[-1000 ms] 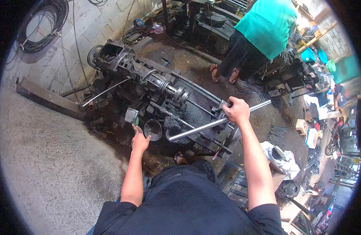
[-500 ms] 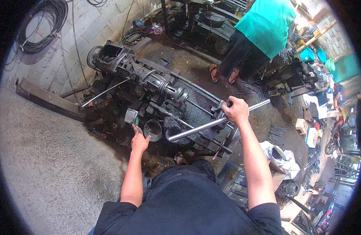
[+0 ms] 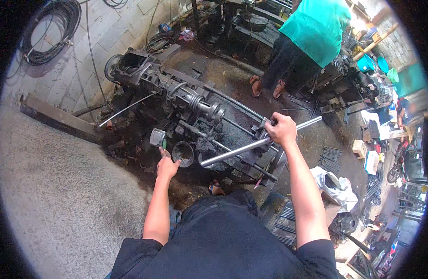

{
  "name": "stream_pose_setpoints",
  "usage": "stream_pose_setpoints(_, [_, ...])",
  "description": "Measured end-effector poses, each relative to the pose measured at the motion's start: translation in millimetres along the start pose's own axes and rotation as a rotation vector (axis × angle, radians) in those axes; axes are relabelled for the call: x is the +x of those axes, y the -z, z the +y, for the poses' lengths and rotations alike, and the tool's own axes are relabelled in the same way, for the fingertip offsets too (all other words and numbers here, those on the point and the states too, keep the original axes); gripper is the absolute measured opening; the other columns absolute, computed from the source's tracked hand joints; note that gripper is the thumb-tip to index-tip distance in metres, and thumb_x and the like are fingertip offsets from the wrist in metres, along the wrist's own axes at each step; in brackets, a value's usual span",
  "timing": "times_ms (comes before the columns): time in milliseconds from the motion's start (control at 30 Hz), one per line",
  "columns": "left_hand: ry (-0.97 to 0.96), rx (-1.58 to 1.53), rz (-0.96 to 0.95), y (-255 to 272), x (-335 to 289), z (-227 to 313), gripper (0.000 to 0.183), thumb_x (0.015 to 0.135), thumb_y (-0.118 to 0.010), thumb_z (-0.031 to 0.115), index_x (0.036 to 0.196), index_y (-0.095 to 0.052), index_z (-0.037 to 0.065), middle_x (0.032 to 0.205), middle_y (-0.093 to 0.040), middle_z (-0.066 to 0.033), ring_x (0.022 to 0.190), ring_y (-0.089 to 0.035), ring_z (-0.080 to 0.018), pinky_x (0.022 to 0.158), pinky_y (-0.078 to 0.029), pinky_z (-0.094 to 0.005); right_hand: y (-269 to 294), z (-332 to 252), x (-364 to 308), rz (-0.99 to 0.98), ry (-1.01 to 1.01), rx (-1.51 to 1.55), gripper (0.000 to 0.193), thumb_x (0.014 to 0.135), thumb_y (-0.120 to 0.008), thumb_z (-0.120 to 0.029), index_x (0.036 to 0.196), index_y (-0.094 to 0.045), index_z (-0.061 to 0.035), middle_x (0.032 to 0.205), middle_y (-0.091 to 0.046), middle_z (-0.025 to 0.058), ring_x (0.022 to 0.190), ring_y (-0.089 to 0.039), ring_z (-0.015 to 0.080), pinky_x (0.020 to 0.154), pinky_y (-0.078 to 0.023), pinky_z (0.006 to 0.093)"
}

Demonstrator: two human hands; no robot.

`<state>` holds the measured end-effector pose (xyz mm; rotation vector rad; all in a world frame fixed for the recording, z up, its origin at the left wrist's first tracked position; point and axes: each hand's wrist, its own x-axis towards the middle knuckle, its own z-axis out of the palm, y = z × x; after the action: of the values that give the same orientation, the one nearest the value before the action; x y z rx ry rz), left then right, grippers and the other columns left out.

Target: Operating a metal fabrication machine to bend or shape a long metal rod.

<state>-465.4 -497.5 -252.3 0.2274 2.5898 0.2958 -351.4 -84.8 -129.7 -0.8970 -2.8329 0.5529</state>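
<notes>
My left hand (image 3: 167, 166) reaches to a small pale box (image 3: 158, 137) with a green part (image 3: 164, 143) on its side. The fingertips touch the green part; the thumb stands apart, and nothing is gripped. My right hand (image 3: 283, 129) is closed around a long silver metal bar (image 3: 235, 154), which lies aslant across the machine's carriage. The palm hides where bar and carriage meet. The greasy machine (image 3: 186, 100) has a round chuck-like head (image 3: 213, 113) and long parallel rails (image 3: 237, 125). A round bowl (image 3: 183, 154) with dark contents sits beside my left hand.
A person in a green shirt (image 3: 314, 35) stands at the far side. A steel beam (image 3: 60, 118) lies by the left wall. Several dark rods (image 3: 330, 159) and a white sack (image 3: 337, 188) are on the right. A thin rod (image 3: 128, 109) sticks out leftward from the machine.
</notes>
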Motion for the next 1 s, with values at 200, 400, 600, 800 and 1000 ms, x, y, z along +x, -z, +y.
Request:
stream_pose_setpoints(200, [0.017,-0.016,-0.031,3,-6,3,0.088,0.083,-0.066,0.038,0.143,-0.024,-0.01,0.156,-0.004,-0.0239,0.124,-0.048,-0.0406,0.103,-0.041,-0.0432,0,-2,0,-0.014,-0.006,-0.011,0.032,0.071,-0.065,-0.039,0.079,-0.067,-0.0079,0.079,-0.067,0.0165,0.082,-0.065,0.0361,0.074,-0.051,0.0459])
stream_pose_setpoints(400, [0.01,-0.035,-0.026,-3,-9,2,0.092,0.082,-0.067,0.037,0.145,-0.019,-0.01,0.156,-0.002,-0.0244,0.124,-0.048,-0.0421,0.102,-0.042,-0.0433,0,-2,-1,0.01,-0.015,-0.004,0.032,0.072,-0.065,-0.039,0.079,-0.067,-0.0079,0.079,-0.067,0.0167,0.082,-0.065,0.0366,0.074,-0.051,0.0464])
stream_pose_setpoints(600, [-0.013,-0.052,-0.009,-4,-6,-2,0.094,0.081,-0.067,0.035,0.145,-0.015,-0.011,0.155,-0.003,-0.0257,0.124,-0.046,-0.0426,0.103,-0.041,-0.0435,1,-5,-1,-0.006,-0.028,-0.003,0.031,0.072,-0.065,-0.039,0.08,-0.067,-0.0085,0.079,-0.067,0.0173,0.082,-0.065,0.0367,0.074,-0.051,0.0466])
stream_pose_setpoints(800, [-0.024,-0.046,0.006,-1,-7,3,0.092,0.081,-0.067,0.033,0.143,-0.017,-0.013,0.155,-0.004,-0.0269,0.123,-0.048,-0.0431,0.101,-0.042,-0.0441,-1,-4,0,-0.003,-0.03,-0.002,0.032,0.072,-0.064,-0.039,0.08,-0.066,-0.0088,0.078,-0.067,0.0172,0.082,-0.065,0.0371,0.073,-0.051,0.0468])
stream_pose_setpoints(1000, [0.01,-0.059,-0.027,2,-9,7,0.093,0.081,-0.067,0.034,0.143,-0.016,-0.013,0.155,-0.004,-0.0265,0.128,-0.043,-0.0417,0.106,-0.038,-0.0418,-1,-4,0,0.001,-0.017,-0.012,0.033,0.072,-0.065,-0.041,0.079,-0.066,-0.0085,0.078,-0.066,0.0175,0.08,-0.065,0.0374,0.072,-0.051,0.0471])
